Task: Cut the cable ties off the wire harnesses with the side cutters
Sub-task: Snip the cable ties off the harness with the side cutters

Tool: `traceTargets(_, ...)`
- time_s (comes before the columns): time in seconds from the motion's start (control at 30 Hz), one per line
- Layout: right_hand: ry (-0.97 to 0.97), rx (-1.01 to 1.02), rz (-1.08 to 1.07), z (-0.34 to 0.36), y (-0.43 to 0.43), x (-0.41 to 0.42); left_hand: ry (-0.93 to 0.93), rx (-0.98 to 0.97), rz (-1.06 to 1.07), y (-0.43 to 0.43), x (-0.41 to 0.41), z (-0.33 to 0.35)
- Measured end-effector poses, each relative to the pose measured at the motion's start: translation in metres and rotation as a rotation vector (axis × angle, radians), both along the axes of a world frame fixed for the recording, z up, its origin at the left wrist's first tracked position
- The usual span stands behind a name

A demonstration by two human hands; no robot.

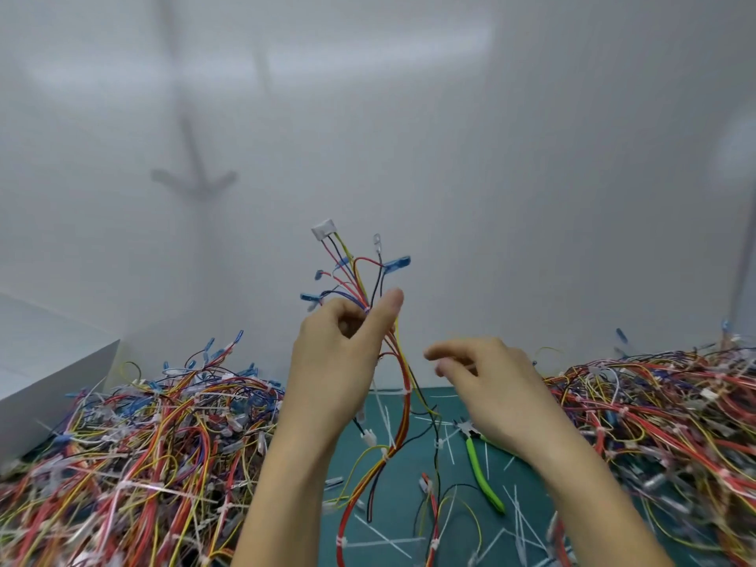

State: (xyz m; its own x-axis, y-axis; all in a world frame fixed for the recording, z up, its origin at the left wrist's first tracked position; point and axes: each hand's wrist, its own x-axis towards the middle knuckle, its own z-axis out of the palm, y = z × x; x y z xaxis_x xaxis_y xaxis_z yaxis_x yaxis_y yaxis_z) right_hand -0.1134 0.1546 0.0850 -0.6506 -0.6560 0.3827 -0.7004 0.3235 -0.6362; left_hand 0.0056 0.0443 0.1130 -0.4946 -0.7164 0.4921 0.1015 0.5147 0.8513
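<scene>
My left hand (339, 354) holds a wire harness (403, 407) up above the mat, fingers curled round the bundle and thumb pointing up. Red, yellow, black and blue wires fan out above the fist to a white connector (323, 230) and blue terminals. White cable ties (384, 454) still bind the hanging part. My right hand (487, 382) hovers just right of the harness, blurred, fingers loosely bent, with nothing visible in it. The side cutters (480, 464), with lime-green handles, lie on the green mat (401, 538) below my right wrist.
A big heap of harnesses (135, 456) fills the left side, another heap (654, 423) the right. Cut white tie pieces (519, 509) litter the mat. A white box (49, 374) stands at the far left. A white wall closes the back.
</scene>
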Motion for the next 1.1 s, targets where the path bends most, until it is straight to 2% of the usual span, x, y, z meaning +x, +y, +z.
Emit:
traceTargets(0.1, 0.126, 0.323, -0.187, -0.021, -0.002, -0.022, -0.001, 0.031, 0.019, -0.001, 0.001, -0.001)
traceTargets(0.23, 0.084, 0.612, -0.262, -0.059, -0.009, -0.040, 0.003, 0.067, 0.014, -0.006, 0.001, -0.003)
traceTargets(0.37, 0.021, 0.715, -0.251, -0.091, -0.016, -0.046, -0.019, 0.084, -0.006, -0.009, 0.000, -0.005)
traceTargets(0.6, 0.058, 0.797, -0.317, -0.107, -0.019, -0.049, -0.026, 0.144, -0.019, -0.009, -0.001, -0.002)
traceTargets(0.77, 0.065, 0.823, -0.319, -0.106, -0.019, -0.047, -0.015, 0.194, -0.056, -0.011, 0.002, 0.000)
traceTargets(0.93, -0.034, 0.766, -0.201, -0.100, -0.026, -0.042, -0.004, 0.222, -0.130, -0.013, 0.008, 0.001)
traceTargets(1.1, -0.139, 0.347, -0.090, -0.075, -0.031, -0.042, 0.014, 0.246, -0.154, -0.016, 0.012, 0.003)
